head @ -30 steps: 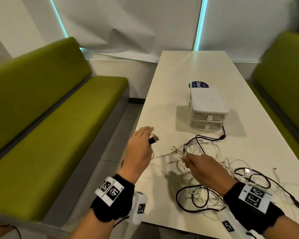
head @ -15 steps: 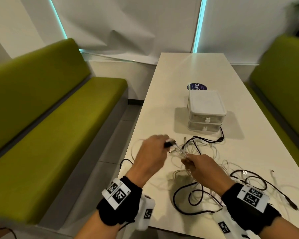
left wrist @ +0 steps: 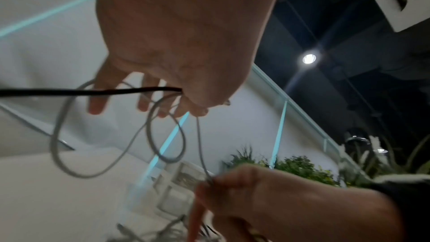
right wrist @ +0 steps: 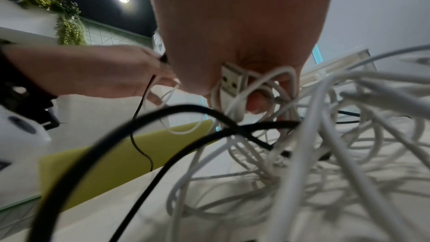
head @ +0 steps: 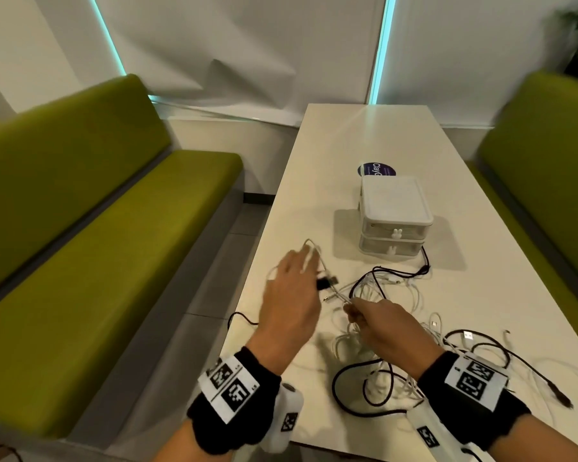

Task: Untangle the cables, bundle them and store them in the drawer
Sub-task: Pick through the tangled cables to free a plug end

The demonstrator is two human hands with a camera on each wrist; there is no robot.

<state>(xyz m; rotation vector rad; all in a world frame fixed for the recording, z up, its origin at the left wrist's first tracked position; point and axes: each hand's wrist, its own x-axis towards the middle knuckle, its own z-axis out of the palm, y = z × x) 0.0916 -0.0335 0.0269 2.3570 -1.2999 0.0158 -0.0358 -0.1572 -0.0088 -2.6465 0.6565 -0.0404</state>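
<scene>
A tangle of white and black cables [head: 381, 358] lies on the white table [head: 364, 135] in front of me. My left hand [head: 309, 273] pinches a black USB plug [head: 327, 282] between thumb and forefinger; its other fingers are spread, with a white cable loop [head: 311, 244] over them. The black cable [left wrist: 81, 91] runs off left in the left wrist view. My right hand [head: 351, 308] pinches a white cable [left wrist: 202, 154] just right of the left hand and grips several white strands with a USB plug [right wrist: 230, 80]. The small white two-drawer unit [head: 394, 208] stands beyond, both drawers closed.
A round dark sticker [head: 376, 169] lies behind the drawer unit. Green benches [head: 97, 245] flank the table on both sides. A black cable [head: 241, 317] hangs over the table's left edge. More cable ends [head: 561, 400] trail to the right near the front edge.
My left hand swung in from the left toward the right hand, then moved away from me with fingers spreading and a white loop over them. The right hand stayed on the tangle.
</scene>
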